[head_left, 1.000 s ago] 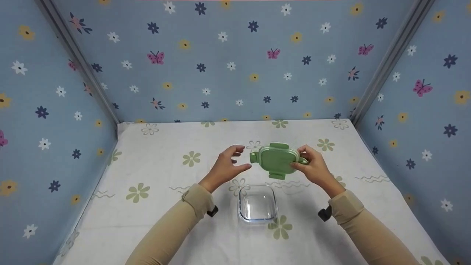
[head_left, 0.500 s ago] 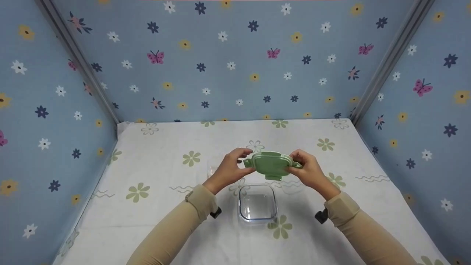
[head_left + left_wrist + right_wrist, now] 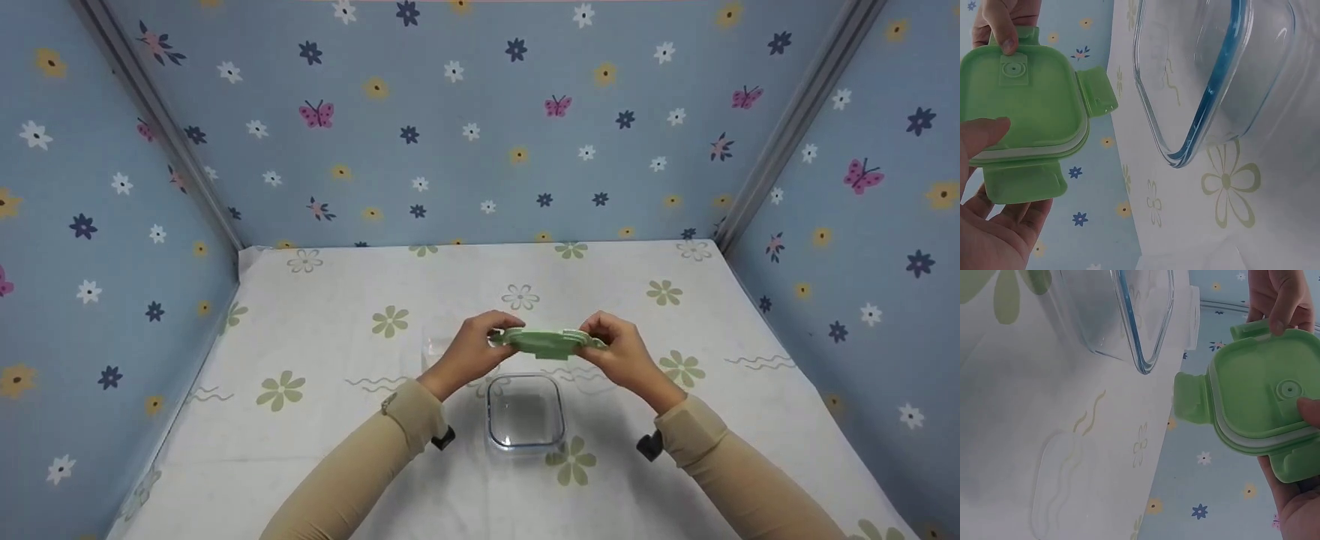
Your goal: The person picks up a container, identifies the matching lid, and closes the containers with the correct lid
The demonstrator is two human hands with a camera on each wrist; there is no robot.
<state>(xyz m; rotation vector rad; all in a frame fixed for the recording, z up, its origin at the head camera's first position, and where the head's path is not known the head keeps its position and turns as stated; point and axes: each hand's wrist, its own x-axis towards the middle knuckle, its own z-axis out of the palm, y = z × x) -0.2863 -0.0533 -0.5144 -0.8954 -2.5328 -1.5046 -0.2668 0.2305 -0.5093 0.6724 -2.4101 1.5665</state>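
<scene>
A green food-container lid [image 3: 546,343] with hinged locking flaps hangs level above the table, held between both hands. My left hand [image 3: 471,349] grips its left edge, thumb on the top face and fingers beneath. At the opposite edge my right hand [image 3: 621,351] pinches it the same way. A small round valve [image 3: 1014,69] shows on the lid's top face in the left wrist view, and its flaps stick outward. Closer to me than the lid, a square glass container [image 3: 525,420] stands uncovered on the cloth.
A clear see-through object [image 3: 435,349] stands behind my left hand, partly hidden by it. Right of the glass container lies a flat transparent piece [image 3: 1044,486]. White flowered cloth [image 3: 315,315] covers the table; blue patterned panels [image 3: 480,172] rise at the back and sides.
My left hand has moved in and taken hold of the lid's left edge. The lid has come down and left, and tilted from facing me to nearly flat.
</scene>
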